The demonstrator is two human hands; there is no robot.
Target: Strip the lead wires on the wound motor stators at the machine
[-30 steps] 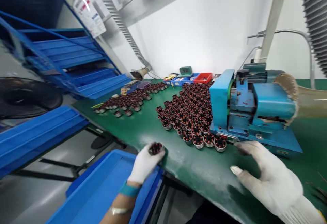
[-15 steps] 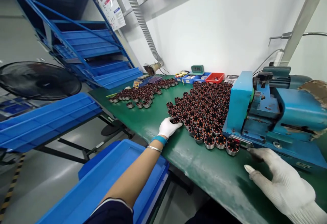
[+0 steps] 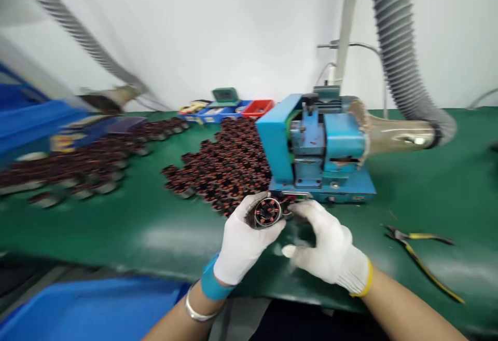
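My left hand (image 3: 247,237), in a white glove, holds one round metal part (image 3: 268,212) with copper windings, its open face toward me. Close on its right, my right hand (image 3: 324,240), also gloved, has thumb and fingers apart with nothing seen between them. Another wound part (image 3: 287,204) sits just behind, between the two hands. Many similar parts (image 3: 229,159) stand packed together on the green table (image 3: 175,237), left of a blue machine (image 3: 311,149).
Pliers with yellow handles (image 3: 422,258) lie at the right. More parts (image 3: 89,164) are at the left, blurred. A red bin (image 3: 258,108) and blue bins stand by the wall. A grey hose (image 3: 400,45) joins the machine's funnel. A blue tray (image 3: 97,310) is below the front edge.
The view has swung right. My left hand has left the edge of the group and now holds a part up beside my right hand. My right hand remains open.
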